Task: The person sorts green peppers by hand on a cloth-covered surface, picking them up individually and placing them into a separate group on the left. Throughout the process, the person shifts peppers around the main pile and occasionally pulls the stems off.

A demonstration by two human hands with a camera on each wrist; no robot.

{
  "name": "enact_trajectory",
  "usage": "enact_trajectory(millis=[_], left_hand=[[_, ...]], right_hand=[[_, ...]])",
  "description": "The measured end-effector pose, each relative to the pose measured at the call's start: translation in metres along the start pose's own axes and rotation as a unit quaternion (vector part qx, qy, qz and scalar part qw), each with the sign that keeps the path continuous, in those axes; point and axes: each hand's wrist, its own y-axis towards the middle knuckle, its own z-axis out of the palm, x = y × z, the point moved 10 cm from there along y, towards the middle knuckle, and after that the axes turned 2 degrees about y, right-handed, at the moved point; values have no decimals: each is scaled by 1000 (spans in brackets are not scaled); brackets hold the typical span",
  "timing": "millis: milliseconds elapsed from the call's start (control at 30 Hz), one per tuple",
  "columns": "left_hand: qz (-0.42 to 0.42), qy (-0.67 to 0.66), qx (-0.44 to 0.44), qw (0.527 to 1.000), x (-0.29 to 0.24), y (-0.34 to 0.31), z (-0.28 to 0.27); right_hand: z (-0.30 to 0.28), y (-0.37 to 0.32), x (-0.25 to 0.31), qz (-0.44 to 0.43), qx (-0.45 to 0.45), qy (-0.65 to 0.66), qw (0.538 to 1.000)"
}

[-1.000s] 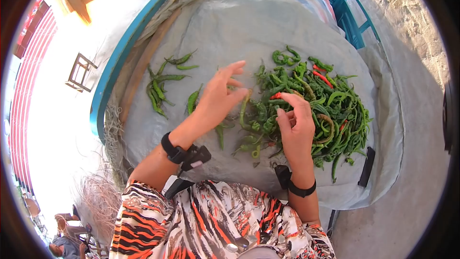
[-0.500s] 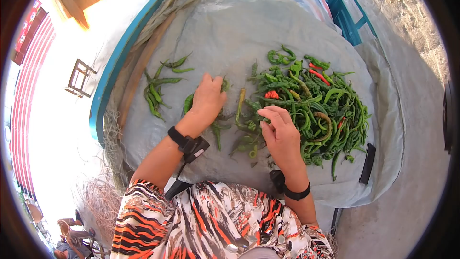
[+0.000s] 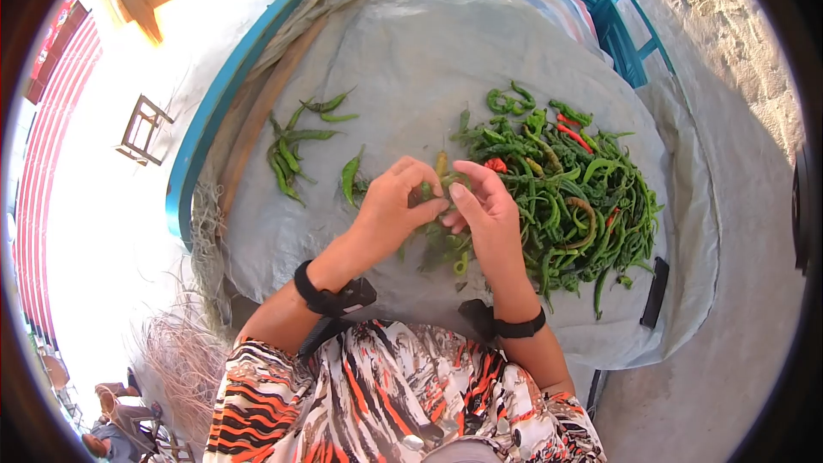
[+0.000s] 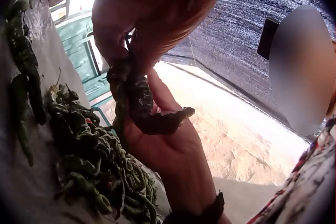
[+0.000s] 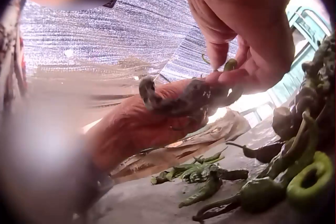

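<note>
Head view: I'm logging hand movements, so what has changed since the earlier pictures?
The left hand, open at first, has moved toward the right hand, which has come left from the large pepper heap. They now hold green peppers between them. The large pepper heap and the small pepper cluster stayed put.

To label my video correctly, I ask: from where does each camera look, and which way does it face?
Head: on the head, facing forward and down at the pepper pile; left hand, right hand, forearms and clothes show.
Left wrist: on that wrist, facing past its fingers; both hands and some clothes show.
Right wrist: on that wrist, facing its fingers; both hands show.
Both wrist views share the held peppers.
</note>
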Motion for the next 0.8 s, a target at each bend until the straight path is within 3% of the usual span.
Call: enact_trajectory(millis=[100,300,400,533,667,767,800], left_hand=[[13,6,-29,999,4,-5,-2],[-164,-101,-36,981,48,-15,1],[-155,-123,-38,979,57,-14,3],[-156,-153,-60,974,63,-16,2],[-145,-144,-87,975,66,-17,-1],[-158,-184,-100,965,63,-19,2],[-166,-207,-101,959,62,-20,2]], right_hand=[[-10,1,-9,6,-6,-30,1000],[-26,5,21,-43,-38,-127,990],[-34,9,41,-157,-97,-77,980],[-48,-5,36,-162,-164,-212,950],[-4,-20,-5,-28,72,-342,937],[24,-34,8,-140,45,-406,902],[20,-35,2,-128,42,-401,906]])
